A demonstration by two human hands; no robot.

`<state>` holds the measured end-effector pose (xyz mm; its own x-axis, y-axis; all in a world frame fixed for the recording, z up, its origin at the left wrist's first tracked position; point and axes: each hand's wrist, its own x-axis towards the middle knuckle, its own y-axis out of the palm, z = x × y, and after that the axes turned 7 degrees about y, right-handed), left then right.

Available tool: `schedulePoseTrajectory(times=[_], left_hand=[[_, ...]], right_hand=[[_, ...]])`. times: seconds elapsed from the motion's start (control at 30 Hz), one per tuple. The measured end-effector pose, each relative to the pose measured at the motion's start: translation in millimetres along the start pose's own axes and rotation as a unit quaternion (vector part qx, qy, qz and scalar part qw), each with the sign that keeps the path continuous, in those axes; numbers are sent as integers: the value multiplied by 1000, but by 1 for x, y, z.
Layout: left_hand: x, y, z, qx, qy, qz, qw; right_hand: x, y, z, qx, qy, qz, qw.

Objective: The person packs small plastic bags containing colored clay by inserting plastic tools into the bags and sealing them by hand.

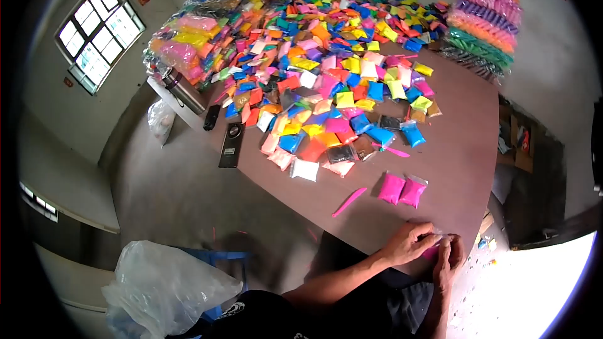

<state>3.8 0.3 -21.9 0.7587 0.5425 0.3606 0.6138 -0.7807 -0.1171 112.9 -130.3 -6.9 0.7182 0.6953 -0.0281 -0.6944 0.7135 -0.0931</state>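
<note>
My left hand (409, 243) and my right hand (448, 258) meet at the near right edge of the table, fingers pinched. Between them is a small pink packet (430, 253) with a clear top edge, mostly hidden by my fingers. Just beyond my hands, two bright pink packets, one on the left (391, 188) and one on the right (412, 192), lie side by side on the brown table (458, 144). A pink plastic modelling tool (349, 202) rests to their left, near the table edge.
A large heap of colourful packets (339, 88) covers the far table. Stacked bags of coloured sticks (482, 22) stand far right. Along the left edge are a steel flask (183, 91) and a dark phone-like device (231, 144). A clear plastic bag (166, 292) sits lower left.
</note>
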Motion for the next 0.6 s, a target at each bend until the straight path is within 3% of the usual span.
schedulePoseTrajectory(times=[0.5, 0.6], left_hand=[[4, -5, -13, -83, 25, -74, 994], [1, -1, -10, -68, 6, -76, 995]], right_hand=[[2, 16, -7, -38, -18, -85, 995], [0, 8, -10, -41, 0, -54, 998]])
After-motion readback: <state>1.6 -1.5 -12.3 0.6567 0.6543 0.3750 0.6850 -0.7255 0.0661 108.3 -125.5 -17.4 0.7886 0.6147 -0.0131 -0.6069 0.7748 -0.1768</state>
